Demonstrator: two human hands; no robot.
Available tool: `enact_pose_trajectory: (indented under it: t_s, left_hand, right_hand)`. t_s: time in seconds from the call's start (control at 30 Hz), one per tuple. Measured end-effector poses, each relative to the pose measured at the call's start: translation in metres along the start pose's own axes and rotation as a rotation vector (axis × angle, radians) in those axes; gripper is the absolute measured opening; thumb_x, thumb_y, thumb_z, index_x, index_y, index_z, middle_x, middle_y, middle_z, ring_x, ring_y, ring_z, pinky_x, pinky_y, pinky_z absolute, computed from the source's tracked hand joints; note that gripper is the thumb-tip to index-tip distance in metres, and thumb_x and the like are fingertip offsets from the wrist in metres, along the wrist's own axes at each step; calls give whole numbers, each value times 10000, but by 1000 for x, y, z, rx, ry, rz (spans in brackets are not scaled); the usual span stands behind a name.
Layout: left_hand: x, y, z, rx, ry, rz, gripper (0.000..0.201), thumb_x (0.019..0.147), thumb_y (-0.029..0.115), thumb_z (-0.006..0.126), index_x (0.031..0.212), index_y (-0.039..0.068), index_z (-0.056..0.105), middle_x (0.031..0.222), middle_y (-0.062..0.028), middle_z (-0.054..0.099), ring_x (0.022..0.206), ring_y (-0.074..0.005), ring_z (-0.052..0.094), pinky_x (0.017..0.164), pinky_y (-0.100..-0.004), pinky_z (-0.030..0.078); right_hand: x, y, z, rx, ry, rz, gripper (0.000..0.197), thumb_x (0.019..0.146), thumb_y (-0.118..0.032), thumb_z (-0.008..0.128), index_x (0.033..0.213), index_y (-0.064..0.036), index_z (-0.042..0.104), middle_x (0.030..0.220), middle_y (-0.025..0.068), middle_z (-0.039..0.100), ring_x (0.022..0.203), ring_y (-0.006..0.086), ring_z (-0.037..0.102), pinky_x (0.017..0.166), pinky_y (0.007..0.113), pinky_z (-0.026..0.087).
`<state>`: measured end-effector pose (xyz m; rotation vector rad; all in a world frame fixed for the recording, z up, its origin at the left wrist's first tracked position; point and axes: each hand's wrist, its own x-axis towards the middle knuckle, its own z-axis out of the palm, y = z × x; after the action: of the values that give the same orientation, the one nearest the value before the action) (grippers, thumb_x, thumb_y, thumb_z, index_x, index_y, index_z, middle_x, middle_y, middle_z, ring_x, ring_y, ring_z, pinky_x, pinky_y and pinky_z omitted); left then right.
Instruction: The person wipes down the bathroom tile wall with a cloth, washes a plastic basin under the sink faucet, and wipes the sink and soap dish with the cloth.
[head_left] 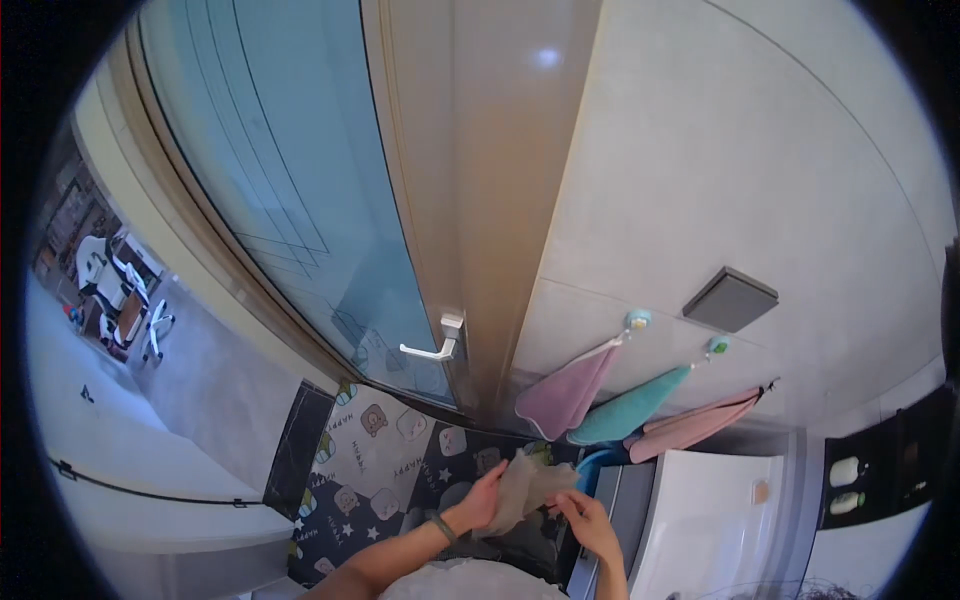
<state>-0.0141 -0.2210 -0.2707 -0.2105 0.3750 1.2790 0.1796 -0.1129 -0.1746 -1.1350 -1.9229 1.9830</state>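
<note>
Low in the middle I hold a thin, see-through beige sheet (528, 490), crumpled and hanging in loose folds. Whether it is a plastic bag or a fine cloth I cannot tell. My left hand (484, 500) is closed on its left side, thumb up, with a dark band round the wrist. On the other side, my right hand (588, 522) pinches the sheet's right edge between thumb and fingers. The sheet hangs above a dark patterned floor mat (375, 470) printed with bears and stars.
Purple (570, 390), teal (630, 405) and pink towels (700, 420) hang from wall hooks. A white washbasin (705, 510) stands to my right, beside a blue basin (600, 460). Ahead is a glass door with a white handle (430, 350); a doorway opens left towards an office chair (115, 285).
</note>
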Motion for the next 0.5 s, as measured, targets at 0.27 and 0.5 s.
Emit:
enact_pose_trajectory:
  t_s: [0.27, 0.5]
  left_hand:
    - [-47, -1, -39, 198, 436, 217, 309, 862, 172, 663, 1124, 19, 604, 1103, -83, 625, 1017, -208, 604, 850, -347, 500]
    - [-73, -16, -68, 284, 474, 415, 193, 858, 85, 578, 1032, 7, 609, 1067, -103, 639, 971, -232, 629, 831, -348, 511]
  right_hand:
    - [-21, 65, 9, 85, 15, 98, 327, 981, -264, 512, 1157, -2, 600, 998, 121, 662, 897, 179, 630, 771, 310, 491]
    - [-73, 104, 13, -45, 95, 153, 319, 950, -284, 559, 1137, -32, 617, 978, 112, 668, 885, 168, 630, 764, 293, 486]
